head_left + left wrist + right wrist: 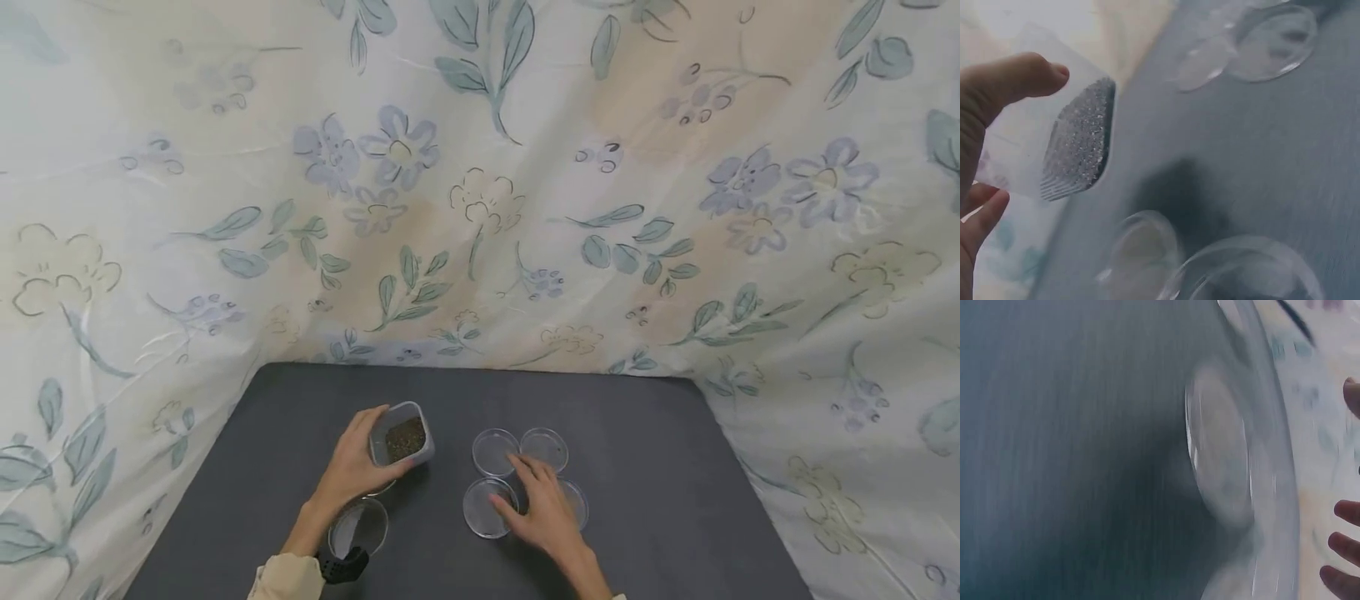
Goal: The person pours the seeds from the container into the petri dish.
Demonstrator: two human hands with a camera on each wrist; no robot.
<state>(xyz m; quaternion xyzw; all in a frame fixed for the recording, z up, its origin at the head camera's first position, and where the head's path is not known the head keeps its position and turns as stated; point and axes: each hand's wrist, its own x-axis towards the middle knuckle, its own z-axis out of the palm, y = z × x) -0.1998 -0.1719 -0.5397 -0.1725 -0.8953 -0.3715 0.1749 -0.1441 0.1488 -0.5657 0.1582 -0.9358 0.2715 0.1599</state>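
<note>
The left hand (352,471) gripped a small clear container (401,433) of dark granules (1079,147), raised above the grey surface (660,467), a round lid (358,527) lying just beneath its wrist. The right hand (543,508) lay spread, fingers relaxed, over four clear dishes (495,452). Tilted as the container looked, granules might have spilled past the dishes; the spread fingers could also have nudged them apart.
</note>
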